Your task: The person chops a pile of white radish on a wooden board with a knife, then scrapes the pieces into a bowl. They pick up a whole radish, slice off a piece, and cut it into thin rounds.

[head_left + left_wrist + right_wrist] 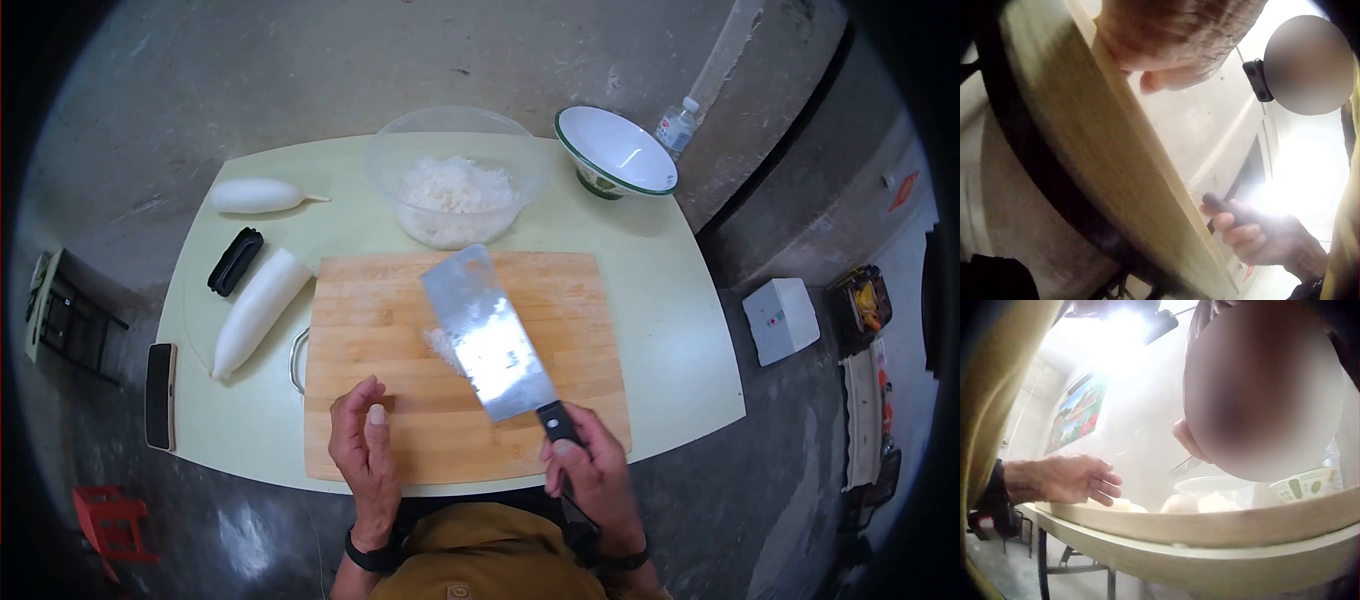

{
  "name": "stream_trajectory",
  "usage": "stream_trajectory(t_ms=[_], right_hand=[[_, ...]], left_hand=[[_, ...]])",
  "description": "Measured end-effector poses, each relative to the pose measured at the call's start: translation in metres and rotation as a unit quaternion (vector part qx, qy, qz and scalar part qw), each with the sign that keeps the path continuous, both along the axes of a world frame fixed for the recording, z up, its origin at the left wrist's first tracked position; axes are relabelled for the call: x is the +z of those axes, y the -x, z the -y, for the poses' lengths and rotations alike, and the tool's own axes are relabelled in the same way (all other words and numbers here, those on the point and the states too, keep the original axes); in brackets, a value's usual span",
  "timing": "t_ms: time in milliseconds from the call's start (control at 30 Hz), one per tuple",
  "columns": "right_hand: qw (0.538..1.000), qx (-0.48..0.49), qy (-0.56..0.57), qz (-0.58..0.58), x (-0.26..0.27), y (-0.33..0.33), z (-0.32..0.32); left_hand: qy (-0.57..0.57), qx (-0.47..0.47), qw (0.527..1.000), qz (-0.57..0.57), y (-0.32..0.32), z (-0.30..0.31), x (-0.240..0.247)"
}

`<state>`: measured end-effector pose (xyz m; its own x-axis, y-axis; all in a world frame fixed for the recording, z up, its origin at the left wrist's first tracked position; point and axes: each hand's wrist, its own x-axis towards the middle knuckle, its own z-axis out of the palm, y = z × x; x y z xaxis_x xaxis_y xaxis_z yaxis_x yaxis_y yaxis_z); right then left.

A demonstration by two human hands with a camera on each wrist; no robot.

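My right hand (597, 470) grips the black handle of a cleaver (490, 345), its broad blade slanting up and left above the wooden cutting board (370, 300). A small heap of white shreds (438, 345) lies on the board, partly hidden by the blade. Over the board's near left part, my left hand (366, 445) holds nothing, its fingers loosely bent and the thumb raised. The right wrist view shows this left hand (1082, 479) with fingers relaxed. Behind the board stands a clear plastic bowl (385, 165) holding a mound of white shreds (458, 187).
Left of the board lie a peeled white radish (260, 315), a black oblong holder (236, 262) and a phone (160, 397). Another radish (257, 196) lies farther back. A green-rimmed white bowl (622, 150) tilts at the back right, near a plastic bottle (677, 127).
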<state>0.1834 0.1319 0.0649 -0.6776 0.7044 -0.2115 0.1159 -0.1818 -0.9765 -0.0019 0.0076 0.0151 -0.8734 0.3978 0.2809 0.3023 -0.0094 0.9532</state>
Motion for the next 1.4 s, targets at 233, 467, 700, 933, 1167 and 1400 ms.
stream_trajectory(t_ms=[233,467,700,933,1167,1400], right_hand=[[0.997,-0.047,-0.058,0.01,-0.019,-0.026,-0.028],[0.914,-0.09,-0.369,0.143,-0.032,-0.025,-0.034],[0.82,-0.097,-0.518,0.222,-0.039,-0.022,-0.031],[0.828,-0.066,-0.522,0.192,-0.042,-0.011,-0.022],[0.821,-0.02,-0.546,0.167,-0.043,-0.005,-0.011],[0.884,-0.014,-0.453,0.12,-0.044,0.004,0.013]], left_hand=[[0.151,-0.096,0.981,-0.072,-0.005,-0.014,0.007],[0.225,-0.129,0.951,-0.171,-0.016,-0.037,0.009],[0.264,-0.117,0.94,-0.18,-0.021,-0.05,0.004],[0.32,-0.108,0.927,-0.162,-0.023,-0.063,0.005],[0.355,-0.08,0.91,-0.197,-0.029,-0.079,0.001],[0.305,-0.058,0.929,-0.201,-0.029,-0.08,-0.003]])
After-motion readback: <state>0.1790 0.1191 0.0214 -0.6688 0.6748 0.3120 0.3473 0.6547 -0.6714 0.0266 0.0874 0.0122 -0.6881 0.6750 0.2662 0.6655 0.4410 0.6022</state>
